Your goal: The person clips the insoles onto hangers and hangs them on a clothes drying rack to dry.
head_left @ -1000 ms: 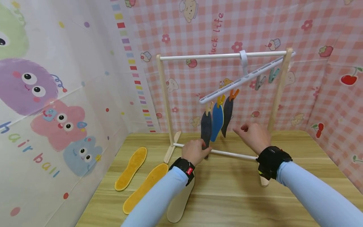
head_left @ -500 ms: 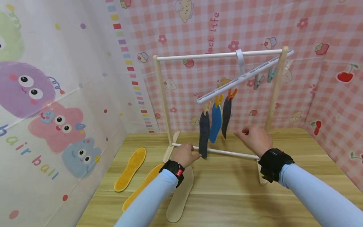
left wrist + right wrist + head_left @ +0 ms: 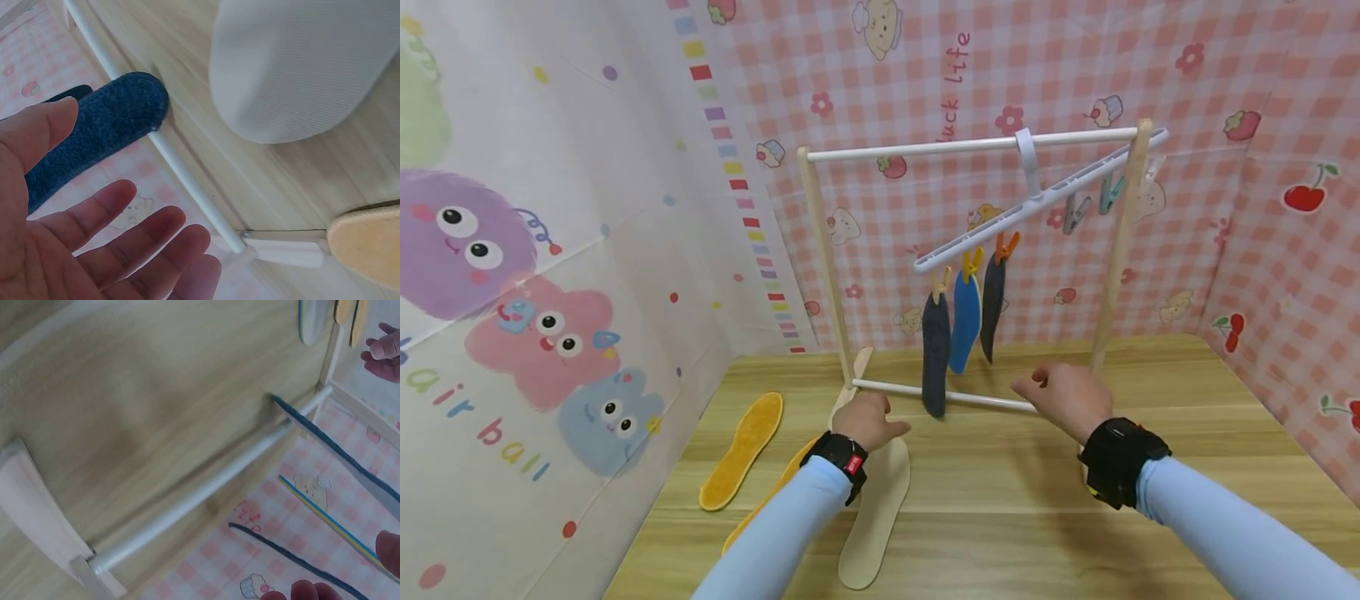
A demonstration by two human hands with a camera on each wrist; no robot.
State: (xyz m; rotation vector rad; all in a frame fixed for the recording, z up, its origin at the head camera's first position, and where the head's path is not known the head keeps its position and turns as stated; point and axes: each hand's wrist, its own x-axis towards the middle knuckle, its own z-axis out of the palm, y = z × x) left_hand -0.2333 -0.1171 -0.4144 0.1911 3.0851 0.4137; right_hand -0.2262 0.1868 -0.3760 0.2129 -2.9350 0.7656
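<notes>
Three insoles hang from clothespins on a tilted white hanger [image 3: 1037, 202]: a dark one [image 3: 936, 358] nearest, a blue one [image 3: 966, 323] and another dark one [image 3: 992, 310] behind. The nearest shows a fuzzy blue surface [image 3: 119, 119] in the left wrist view. My left hand [image 3: 867, 421] is apart from it, over the far end of a cream insole [image 3: 874, 517], its fingers relaxed and holding nothing. My right hand [image 3: 1070, 400] hovers near the rack's right post, fingers loosely bent and nothing between them.
A wooden rack with a white top rail [image 3: 917, 150] and lower rail [image 3: 992, 402] carries the hanger. Spare clothespins [image 3: 1077, 214] hang at its right. Two yellow insoles lie left, one [image 3: 742, 450] in full view, the other [image 3: 775, 492] partly under my left arm.
My left hand has let go of the nearest dark insole and moved left, down toward the cream insole. That insole now hangs free. My right hand has lowered slightly.
</notes>
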